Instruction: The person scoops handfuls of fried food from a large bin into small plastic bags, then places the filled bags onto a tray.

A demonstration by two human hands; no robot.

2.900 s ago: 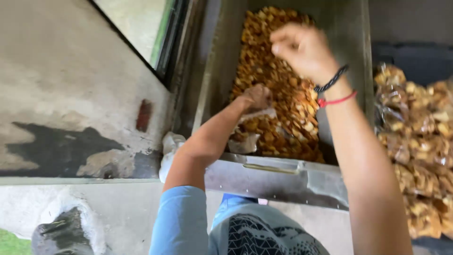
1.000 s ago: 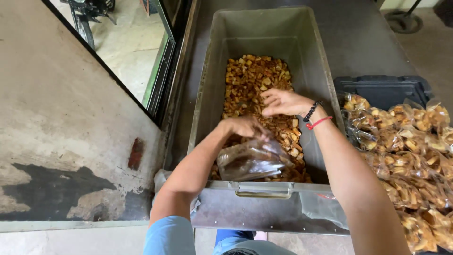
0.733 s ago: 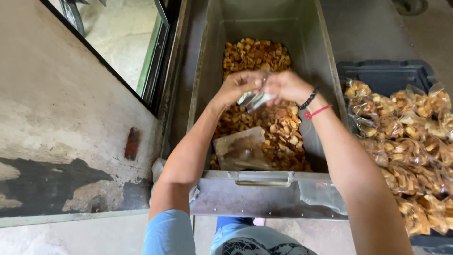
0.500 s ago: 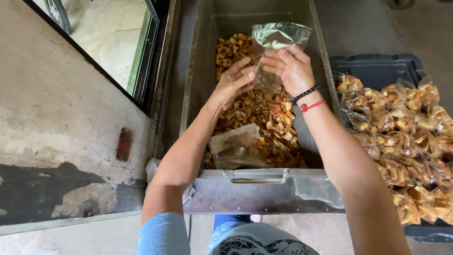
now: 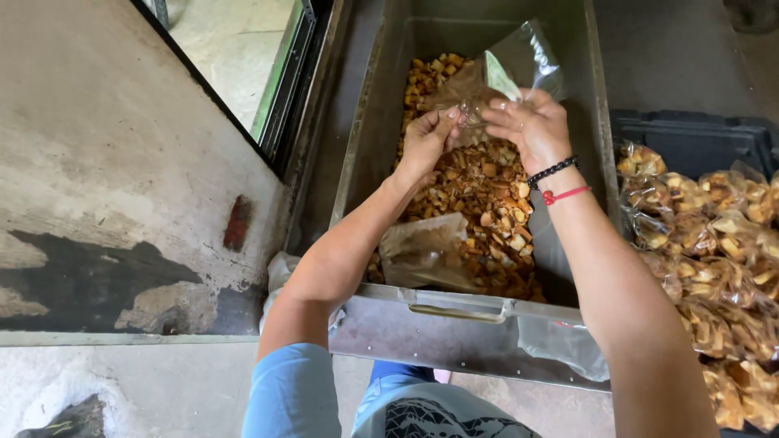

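Observation:
Both my hands hold a clear, empty plastic bag (image 5: 507, 73) up over a long grey metal bin (image 5: 369, 154). My left hand (image 5: 426, 138) pinches the bag's left edge and my right hand (image 5: 531, 126) grips its right edge. The right wrist carries a black bead bracelet and a red string. Inside the bin lies a heap of golden-brown fried snack pieces (image 5: 483, 199). A second clear bag (image 5: 426, 255) lies on the heap near the bin's front wall.
A dark crate (image 5: 690, 142) at the right holds several sealed bags of the same snack (image 5: 714, 268). A handle (image 5: 458, 308) is fixed on the bin's front wall, and loose plastic (image 5: 564, 345) hangs over it. A stained concrete wall (image 5: 105, 203) and a window frame (image 5: 280, 89) stand at the left.
My hands came out of the snack heap, took up an empty clear bag and lifted it above the bin. The other bag stayed lying on the heap.

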